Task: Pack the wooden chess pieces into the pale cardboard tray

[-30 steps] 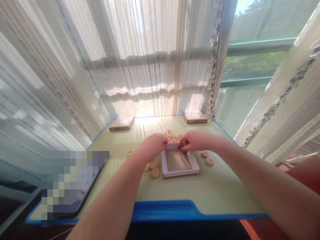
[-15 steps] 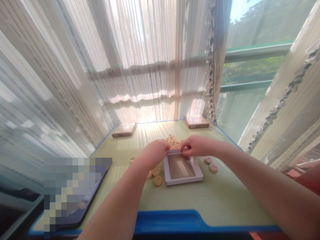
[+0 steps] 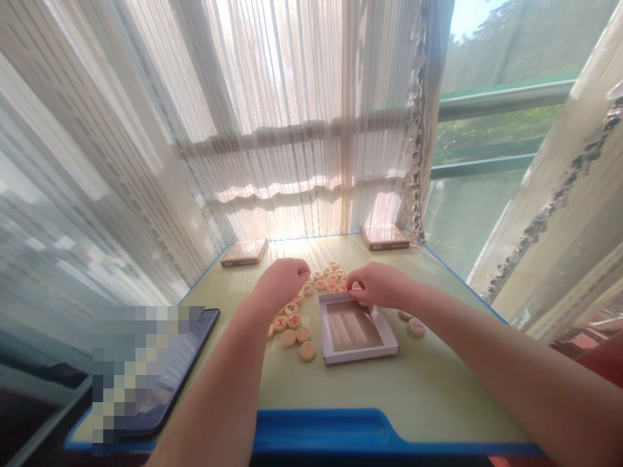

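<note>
My left hand (image 3: 282,283) is closed in a pinch above the left side of the scattered pieces; what lies between its fingertips is too small to make out. My right hand (image 3: 382,285) pinches a round Chinese chess piece (image 3: 357,286) at the far right corner of a shallow white box (image 3: 359,357). The box lies open side up, with a bare brown inside. Beyond it spread several pale wooden pieces (image 3: 331,278) with red or black characters. More pieces (image 3: 293,321) lie left of the box, a few showing blank faces (image 3: 307,351).
Two flat boxes stand at the back, one on the left (image 3: 244,252) and one on the right (image 3: 384,237). A dark tablet (image 3: 187,363), partly blurred out, lies at the left edge. Another piece (image 3: 416,326) sits right of the white box. Curtains (image 3: 292,130) hang behind the table.
My left hand has moved left, away from the box's far edge, uncovering pieces there. My right hand has shifted slightly and a piece now shows in its fingers.
</note>
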Demonstrator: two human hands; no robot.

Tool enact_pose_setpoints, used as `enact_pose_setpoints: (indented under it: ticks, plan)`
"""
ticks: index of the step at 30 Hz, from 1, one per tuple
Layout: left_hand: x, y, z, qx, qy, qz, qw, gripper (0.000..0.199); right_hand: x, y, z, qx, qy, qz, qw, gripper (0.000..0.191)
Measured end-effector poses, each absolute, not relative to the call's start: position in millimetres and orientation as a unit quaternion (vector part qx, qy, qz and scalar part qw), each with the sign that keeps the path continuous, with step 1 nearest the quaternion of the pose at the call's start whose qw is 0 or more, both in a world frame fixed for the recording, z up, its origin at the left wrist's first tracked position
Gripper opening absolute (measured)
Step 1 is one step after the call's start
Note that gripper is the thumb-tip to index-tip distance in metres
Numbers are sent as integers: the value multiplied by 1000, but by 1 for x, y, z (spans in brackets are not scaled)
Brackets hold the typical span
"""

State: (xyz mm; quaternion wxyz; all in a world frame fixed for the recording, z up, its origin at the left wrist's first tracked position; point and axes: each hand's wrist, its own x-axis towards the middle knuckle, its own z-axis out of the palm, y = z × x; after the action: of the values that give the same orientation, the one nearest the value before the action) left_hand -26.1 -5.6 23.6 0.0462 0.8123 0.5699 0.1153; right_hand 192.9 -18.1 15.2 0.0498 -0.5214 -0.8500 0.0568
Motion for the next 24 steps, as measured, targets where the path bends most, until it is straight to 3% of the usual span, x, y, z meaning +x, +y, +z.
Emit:
enact_pose_setpoints:
  ticks: [8,12,24]
  plan:
    - [-39,-13,31,762,639,-26,98,23,194,-14,7,-513,-854,58,62,27]
    - [-32,-22,36,751,642,-76,133,31,194,-15,7,-508,-856,64,72,26]
    - [-28,-13,20,779,620,-52,75,26,190,-16,4,-507,-855,75,82,26]
